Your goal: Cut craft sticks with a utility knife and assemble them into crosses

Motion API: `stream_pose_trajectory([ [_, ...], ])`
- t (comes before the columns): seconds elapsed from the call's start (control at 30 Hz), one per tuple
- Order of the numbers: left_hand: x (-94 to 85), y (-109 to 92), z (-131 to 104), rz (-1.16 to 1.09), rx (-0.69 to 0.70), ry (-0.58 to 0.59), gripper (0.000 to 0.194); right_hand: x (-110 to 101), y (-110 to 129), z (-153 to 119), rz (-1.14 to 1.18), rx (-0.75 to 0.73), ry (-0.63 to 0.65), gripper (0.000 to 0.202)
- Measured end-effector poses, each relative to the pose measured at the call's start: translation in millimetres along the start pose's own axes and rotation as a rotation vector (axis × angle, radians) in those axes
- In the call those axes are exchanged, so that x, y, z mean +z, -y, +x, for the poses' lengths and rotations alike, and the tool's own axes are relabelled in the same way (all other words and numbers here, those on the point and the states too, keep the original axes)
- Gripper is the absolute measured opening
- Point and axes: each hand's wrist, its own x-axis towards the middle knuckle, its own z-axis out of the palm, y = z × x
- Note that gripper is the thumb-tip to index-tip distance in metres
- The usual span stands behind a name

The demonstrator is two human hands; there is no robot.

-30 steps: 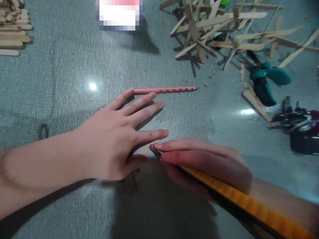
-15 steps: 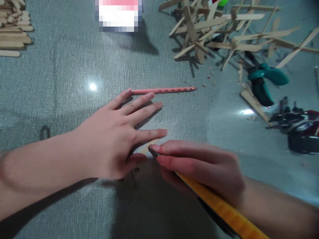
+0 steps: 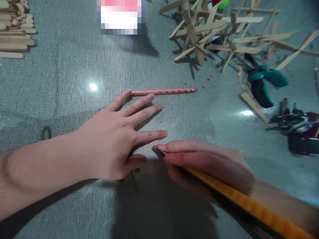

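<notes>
My left hand (image 3: 117,132) lies flat on the grey tabletop, fingers spread. A thin pale-yellow strip (image 3: 148,148) shows between its index finger and thumb, over a whitish patch; the finger and thumb partly hide it. My right hand (image 3: 199,162) is closed around a utility knife (image 3: 229,196) with a yellow-orange handle. The dark metal tip is beside the strip's right side; whether it touches is too fine to tell. A pink pencil (image 3: 171,91) lies just beyond my left fingertips, its blunt end at the little finger.
Joined craft-stick pieces (image 3: 199,30) crowd the far right. Below them are teal-handled pliers (image 3: 270,78), loose stick pieces (image 3: 254,104) and a dark, shiny object (image 3: 302,134). Craft sticks (image 3: 15,39) are stacked at far left. A blurred-out pink and white object (image 3: 119,20) stands at the back.
My right hand and the knife have shifted slightly right and toward me, the tip drawing away from the strip's middle. My left hand stays in place.
</notes>
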Motion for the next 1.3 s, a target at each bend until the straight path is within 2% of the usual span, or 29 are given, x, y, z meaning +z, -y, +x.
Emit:
stream_pose_trajectory([
  [0.1,0.4,2,0,-0.014,0.010,-0.005,0.068,2,-3,1,-0.040,-0.058,-0.029,0.022],
  [0.23,0.8,2,-1,-0.019,0.017,-0.024,0.065,12,-6,1,0.014,-0.044,-0.145,0.016],
  [0.33,1.3,2,-1,-0.031,0.026,-0.045,0.064,10,-5,4,0.009,-0.059,-0.107,0.023],
  [0.43,0.5,2,0,-0.051,0.036,-0.073,0.059,0,-4,7,-0.003,-0.060,-0.067,0.025],
  [0.5,-1.3,3,2,-0.089,0.050,-0.089,0.049,-7,-3,7,-0.008,-0.055,-0.029,0.023],
  [0.6,-4.7,5,3,-0.162,0.078,-0.138,0.022,-16,-3,4,-0.031,-0.034,0.020,0.024],
  [0.7,-6.6,8,4,-0.216,0.128,-0.183,0.026,-17,-5,1,-0.003,-0.033,0.009,0.024],
  [1.03,-10.7,7,4,-0.204,0.124,-0.101,0.028,-12,-11,2,0.083,-0.035,0.049,0.019],
  [1.3,-14.6,5,8,-0.232,0.084,-0.065,0.024,-7,-9,0,0.126,-0.002,0.022,0.019],
])
